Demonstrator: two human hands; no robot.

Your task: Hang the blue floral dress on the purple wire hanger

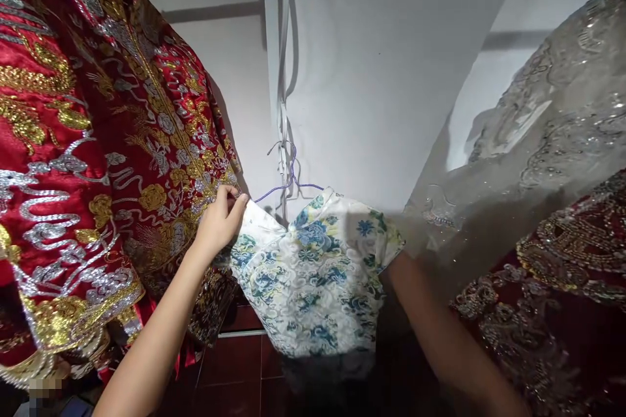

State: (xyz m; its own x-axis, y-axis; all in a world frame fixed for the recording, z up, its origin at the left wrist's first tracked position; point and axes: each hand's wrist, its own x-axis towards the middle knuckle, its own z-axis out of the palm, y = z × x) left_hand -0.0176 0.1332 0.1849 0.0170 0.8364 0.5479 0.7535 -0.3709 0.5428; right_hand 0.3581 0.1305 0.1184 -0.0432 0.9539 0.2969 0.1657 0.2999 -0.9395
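Note:
A short-sleeved white dress (313,287) with blue, green and yellow flower patterns hangs in front of me on a thin purple hanger (281,189). My left hand (222,218) pinches the dress's left shoulder, beside the end of the hanger. My right forearm (420,306) reaches up to the sleeve on the other side. The right hand itself is hidden behind or inside the garment, so its fingers do not show. Shadow covers the lower part of the dress.
Red jackets with gold and silver embroidery (161,130) hang close on the left. On the right are a sheer beaded gown (562,104) and a dark red beaded garment (552,300). A white pole with a cable (274,45) runs along the wall, above dark red floor tiles (229,365).

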